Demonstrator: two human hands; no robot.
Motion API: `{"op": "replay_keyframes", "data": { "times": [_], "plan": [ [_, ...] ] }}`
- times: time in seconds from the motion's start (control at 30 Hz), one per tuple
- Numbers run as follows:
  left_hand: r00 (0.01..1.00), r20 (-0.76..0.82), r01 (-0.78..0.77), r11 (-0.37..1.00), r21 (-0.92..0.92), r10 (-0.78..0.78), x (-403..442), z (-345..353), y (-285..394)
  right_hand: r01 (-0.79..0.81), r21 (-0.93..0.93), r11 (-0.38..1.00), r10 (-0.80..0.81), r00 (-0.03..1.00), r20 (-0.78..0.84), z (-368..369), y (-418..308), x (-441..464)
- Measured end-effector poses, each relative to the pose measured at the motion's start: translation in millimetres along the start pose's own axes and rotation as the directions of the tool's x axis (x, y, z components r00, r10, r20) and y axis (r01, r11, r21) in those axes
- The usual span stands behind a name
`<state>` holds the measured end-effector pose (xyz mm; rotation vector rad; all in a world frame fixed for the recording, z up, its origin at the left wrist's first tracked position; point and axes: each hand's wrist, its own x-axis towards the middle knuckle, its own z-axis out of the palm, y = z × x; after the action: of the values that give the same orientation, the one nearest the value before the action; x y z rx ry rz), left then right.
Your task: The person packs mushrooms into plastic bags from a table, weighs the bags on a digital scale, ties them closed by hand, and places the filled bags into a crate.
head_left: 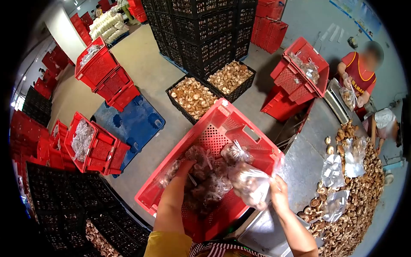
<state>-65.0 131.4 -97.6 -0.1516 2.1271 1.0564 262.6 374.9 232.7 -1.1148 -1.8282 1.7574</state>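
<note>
In the head view, the right hand (279,191) pinches a bag of mushrooms (249,184) at the red crate's (233,124) right edge, glare blurring its contents. The left hand (186,166) dips inside near the left edge; its fingers (hidden among bagged mushrooms (214,188)) could be gripping or loose, I cannot tell.

And we're inside a mushroom-packing workshop: black crates (197,36) stacked high, a red crate (233,123) holding bagged mushrooms (209,188), loose mushrooms (364,205) heaped across a metal worktop (302,145)!
</note>
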Motion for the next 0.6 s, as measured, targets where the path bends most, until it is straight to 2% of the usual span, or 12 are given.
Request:
{"op": "replay_keyframes", "data": {
  "times": [0.07,0.1,0.17,0.23,0.27,0.33,0.37,0.43,0.47,0.53,0.57,0.6],
  "plan": [
    [0.996,0.091,0.007,0.997,-0.078,0.0,7.3,-7.7,-20.6,-0.03,0.068,0.997,0.022,0.994,0.107,27.8,31.7,38.4],
    [0.982,-0.006,-0.182,0.935,-0.303,0.189,32.0,-3.5,-54.9,0.016,0.096,0.995,-0.033,0.983,0.182,46.0,28.1,54.4],
    [0.929,-0.13,-0.365,0.796,-0.484,0.347,31.7,0.1,-66.3,0.069,0.183,0.981,-0.119,0.952,0.283,87.6,30.9,82.1],
    [0.89,-0.283,-0.423,0.879,-0.218,0.358,-13.4,0.2,-45.4,0.075,0.192,0.979,-0.136,0.934,0.33,111.7,41.2,94.1],
    [0.89,-0.282,-0.424,0.879,-0.218,0.359,-21.2,-3.1,-39.4,0.073,0.148,0.986,-0.12,0.933,0.339,115.8,42.3,94.8],
    [0.948,-0.255,-0.199,0.98,-0.003,0.192,-31.9,-6.0,-29.0,0.104,0.134,0.985,-0.139,0.949,0.281,108.2,44.8,78.5],
    [0.949,-0.25,-0.201,0.98,-0.006,0.193,-44.7,-5.0,-19.9,0.113,0.032,0.993,-0.117,0.945,0.306,93.0,36.4,64.7],
    [0.801,-0.43,-0.366,0.91,0.197,0.416,-83.0,-1.3,15.0,0.146,-0.09,0.985,-0.114,0.948,0.297,61.2,31.6,36.9],
    [0.804,-0.418,-0.374,0.906,0.195,0.422,-102.3,0.1,35.6,0.169,-0.109,0.979,-0.134,0.953,0.271,45.3,33.1,20.5],
    [0.476,-0.267,-0.56,0.523,0.643,0.838,-132.9,6.8,71.3,0.116,-0.095,0.989,-0.091,0.968,0.232,14.5,19.0,-19.6],
    [0.518,-0.1,-0.576,0.433,0.694,0.85,-134.7,14.6,82.0,0.067,-0.116,0.991,-0.041,0.977,0.21,-0.8,14.1,-39.9],
    [0.511,-0.094,-0.587,0.427,0.688,0.854,-136.1,26.3,93.9,0.019,-0.135,0.991,0.006,0.982,0.187,-14.8,11.4,-58.6]
  ]
}}
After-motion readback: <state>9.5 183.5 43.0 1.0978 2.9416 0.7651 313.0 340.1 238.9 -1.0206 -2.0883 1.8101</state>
